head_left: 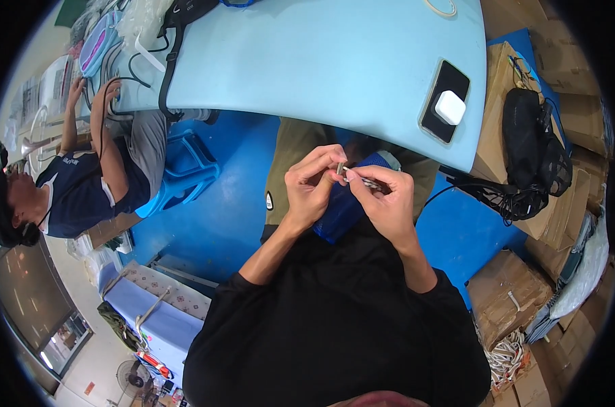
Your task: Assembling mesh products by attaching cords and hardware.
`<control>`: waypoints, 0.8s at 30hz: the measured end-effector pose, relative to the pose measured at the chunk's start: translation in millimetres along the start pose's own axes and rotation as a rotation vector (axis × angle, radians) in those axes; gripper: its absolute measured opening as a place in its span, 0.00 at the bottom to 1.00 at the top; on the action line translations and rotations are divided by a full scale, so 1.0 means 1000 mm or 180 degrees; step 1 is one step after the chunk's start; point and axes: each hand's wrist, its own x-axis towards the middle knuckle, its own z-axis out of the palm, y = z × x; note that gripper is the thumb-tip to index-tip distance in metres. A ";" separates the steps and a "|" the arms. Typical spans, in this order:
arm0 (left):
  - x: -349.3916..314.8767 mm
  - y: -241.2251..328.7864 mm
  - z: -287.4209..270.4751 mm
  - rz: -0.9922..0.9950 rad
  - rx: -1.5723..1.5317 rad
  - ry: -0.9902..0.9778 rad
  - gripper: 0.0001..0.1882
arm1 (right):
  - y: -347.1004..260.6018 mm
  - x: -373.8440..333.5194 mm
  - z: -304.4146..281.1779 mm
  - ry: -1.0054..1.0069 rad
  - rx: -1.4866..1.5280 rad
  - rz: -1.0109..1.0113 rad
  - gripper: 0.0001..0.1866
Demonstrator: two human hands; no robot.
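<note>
Over my lap, both hands are close together with the fingertips nearly meeting. My left hand (312, 188) is closed in a pinch on a small greyish-beige piece (340, 167), too small to name. Thumb and fingers of my right hand (391, 199) press on a thin whitish cord (370, 183), whose end reaches toward the piece in the left hand. Whether the cord and the piece touch is hard to make out. Below the hands, a dark blue mesh bag (338, 214) lies on my lap, partly covered by the hands.
The pale blue table (307, 61) bears a phone (445, 102) with a white case (450, 107) on it. A black mesh bag (524, 136) sits on cardboard at right. At left, another person (97, 163) handles dark straps beside a blue stool (185, 169).
</note>
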 end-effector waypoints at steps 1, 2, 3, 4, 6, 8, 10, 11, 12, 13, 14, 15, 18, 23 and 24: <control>0.000 0.001 0.000 0.0016 0.0069 -0.0051 0.08 | 0.002 0.000 0.000 0.0017 0.0023 -0.0070 0.04; 0.000 0.001 -0.001 0.0032 0.0137 -0.0102 0.09 | 0.003 0.000 0.000 0.0014 0.0023 -0.0071 0.04; 0.001 0.001 -0.001 0.0034 0.0138 -0.0100 0.09 | 0.005 0.000 0.000 0.0040 0.0004 -0.0151 0.04; 0.001 0.001 -0.002 0.0038 0.0188 -0.0160 0.09 | 0.005 0.000 0.000 0.0066 -0.0016 -0.0228 0.04; 0.000 0.002 -0.003 0.0040 0.0237 -0.0217 0.09 | 0.004 -0.001 -0.002 0.0021 -0.0148 -0.0238 0.04; -0.002 0.003 -0.003 0.0092 0.0390 -0.0273 0.11 | 0.004 -0.001 -0.004 -0.0030 -0.0279 -0.0249 0.04; -0.002 0.004 -0.006 0.0096 0.0537 -0.0313 0.12 | 0.003 0.001 -0.006 -0.0106 -0.0423 -0.0306 0.04; -0.002 0.004 -0.008 0.0101 0.0684 -0.0359 0.13 | 0.004 0.001 -0.006 -0.0116 -0.0426 -0.0308 0.04; -0.002 0.006 -0.010 0.0105 0.0684 -0.0348 0.13 | 0.004 0.003 -0.007 -0.0214 -0.0406 -0.0274 0.04; -0.001 0.008 -0.009 0.0119 0.0803 -0.0413 0.14 | 0.005 0.004 -0.010 -0.0298 -0.0378 -0.0231 0.05; 0.000 0.009 -0.009 0.0134 0.0924 -0.0477 0.15 | 0.007 0.005 -0.011 -0.0296 -0.0373 -0.0224 0.05; 0.001 0.010 -0.008 0.0127 0.0927 -0.0480 0.15 | 0.010 0.006 -0.012 -0.0337 -0.0317 -0.0169 0.05; 0.001 0.011 -0.010 0.0318 0.1183 -0.0559 0.15 | 0.019 0.006 -0.011 -0.0411 -0.0231 -0.0098 0.05; -0.003 0.007 -0.009 0.0338 0.1066 -0.0438 0.12 | 0.024 0.005 -0.007 -0.0379 -0.0069 0.0009 0.07; -0.002 0.008 -0.009 0.0337 0.1068 -0.0433 0.12 | 0.023 0.005 -0.007 -0.0385 0.0081 0.0175 0.07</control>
